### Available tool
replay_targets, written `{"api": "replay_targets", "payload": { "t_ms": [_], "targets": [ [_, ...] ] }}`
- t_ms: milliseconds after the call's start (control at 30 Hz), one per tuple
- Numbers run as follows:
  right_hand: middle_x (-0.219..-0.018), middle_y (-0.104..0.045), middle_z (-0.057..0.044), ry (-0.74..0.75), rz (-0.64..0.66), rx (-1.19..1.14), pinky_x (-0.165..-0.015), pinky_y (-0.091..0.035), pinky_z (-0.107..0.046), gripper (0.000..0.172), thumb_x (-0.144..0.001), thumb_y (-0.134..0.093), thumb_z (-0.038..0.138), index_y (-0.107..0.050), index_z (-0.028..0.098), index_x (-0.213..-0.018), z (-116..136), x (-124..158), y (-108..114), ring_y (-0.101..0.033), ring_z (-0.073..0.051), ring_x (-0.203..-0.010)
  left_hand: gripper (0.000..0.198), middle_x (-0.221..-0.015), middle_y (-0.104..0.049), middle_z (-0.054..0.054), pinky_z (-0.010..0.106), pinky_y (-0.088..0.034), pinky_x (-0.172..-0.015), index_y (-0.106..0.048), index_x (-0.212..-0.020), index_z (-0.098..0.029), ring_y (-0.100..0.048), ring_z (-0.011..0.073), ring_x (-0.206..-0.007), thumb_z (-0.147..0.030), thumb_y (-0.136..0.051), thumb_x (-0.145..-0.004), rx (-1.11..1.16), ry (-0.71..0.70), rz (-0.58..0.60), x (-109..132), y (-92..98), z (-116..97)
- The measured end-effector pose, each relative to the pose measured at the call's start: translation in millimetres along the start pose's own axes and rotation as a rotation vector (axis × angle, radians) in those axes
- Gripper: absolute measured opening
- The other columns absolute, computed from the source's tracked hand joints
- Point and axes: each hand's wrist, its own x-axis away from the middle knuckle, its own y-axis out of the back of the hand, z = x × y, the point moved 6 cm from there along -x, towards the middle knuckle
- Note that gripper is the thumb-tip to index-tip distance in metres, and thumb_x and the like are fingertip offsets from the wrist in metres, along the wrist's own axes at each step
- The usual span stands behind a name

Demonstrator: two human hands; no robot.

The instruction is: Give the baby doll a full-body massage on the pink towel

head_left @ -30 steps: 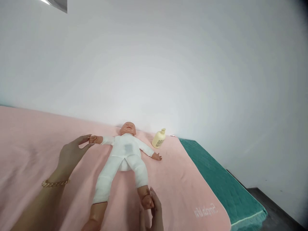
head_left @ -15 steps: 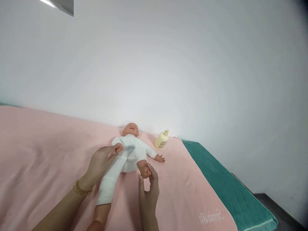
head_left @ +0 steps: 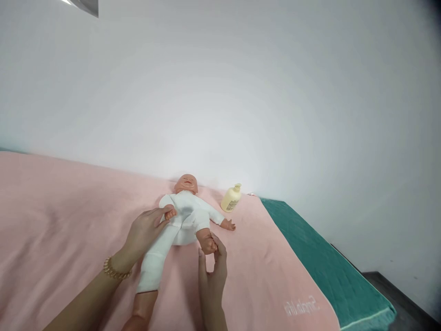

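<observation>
A baby doll (head_left: 186, 204) in a white outfit lies on its back, head toward the wall. My left hand (head_left: 144, 230), with a gold bracelet at the wrist, pinches the doll's hand (head_left: 170, 213) over its body. Below it, my right hand (head_left: 212, 271) holds the doll's foot (head_left: 208, 244) between thumb and fingers, and that leg is bent up. The doll's other leg (head_left: 151, 271) stretches toward me, its foot partly cut off by the frame. The doll's other arm (head_left: 215, 216) rests outstretched on the cloth.
A pale yellow pump bottle (head_left: 230, 198) stands beside the doll's outstretched arm. Underneath is a pink cloth (head_left: 272, 262) with white lettering, spread over a green cover (head_left: 320, 257) that shows at the right. Behind everything rises a white wall (head_left: 220, 92).
The view has shifted very slightly. Both hands keep the same holds on the doll, with almost no movement.
</observation>
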Motion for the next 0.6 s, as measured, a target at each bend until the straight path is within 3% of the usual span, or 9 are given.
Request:
{"api": "replay_targets", "payload": {
  "t_ms": [167,367,500,600],
  "targets": [
    [-0.133,-0.056,-0.014,0.014,-0.042,0.021,-0.096,-0.051,-0.038,0.042,-0.091,-0.055,0.032,-0.048,0.020,-0.130,-2.1,11.5,12.1,-0.056,-0.025,-0.121,0.037,-0.118,-0.069,-0.001,0.030,-0.048,-0.079,-0.065,-0.113,-0.029,-0.064,0.0237,-0.104,-0.047,-0.045,-0.089,0.033,0.140,-0.040,-0.2,12.6,5.8],
    [-0.130,-0.059,-0.013,0.034,-0.057,0.070,-0.094,-0.053,-0.037,0.043,-0.090,-0.056,0.032,-0.049,0.020,-0.131,-6.9,33.0,28.3,-0.058,-0.026,-0.119,0.052,-0.127,-0.064,0.002,0.037,-0.046,-0.086,-0.048,-0.136,-0.029,-0.060,0.0286,-0.111,-0.053,-0.046,-0.089,0.027,0.279,-0.110,-0.1,33.6,16.7],
    [-0.129,-0.060,-0.013,0.021,-0.057,0.058,-0.092,-0.054,-0.039,0.045,-0.089,-0.057,0.034,-0.052,0.020,-0.130,-22.6,48.8,36.9,-0.059,-0.028,-0.118,0.051,-0.129,-0.063,-0.001,0.037,-0.046,-0.083,-0.044,-0.135,-0.033,-0.061,0.0275,-0.107,-0.054,-0.044,-0.089,-0.020,0.339,-0.128,-1.0,47.3,33.3],
    [-0.127,-0.062,-0.011,-0.013,-0.069,0.053,-0.093,-0.054,-0.040,0.044,-0.087,-0.058,0.038,-0.055,0.022,-0.128,-32.8,61.5,40.6,-0.060,-0.029,-0.115,0.046,-0.128,-0.062,0.003,0.036,-0.045,-0.082,-0.049,-0.130,-0.029,-0.059,0.0278,-0.110,-0.049,-0.041,-0.090,-0.086,0.370,-0.094,-0.8,57.0,47.9]
  ]
}}
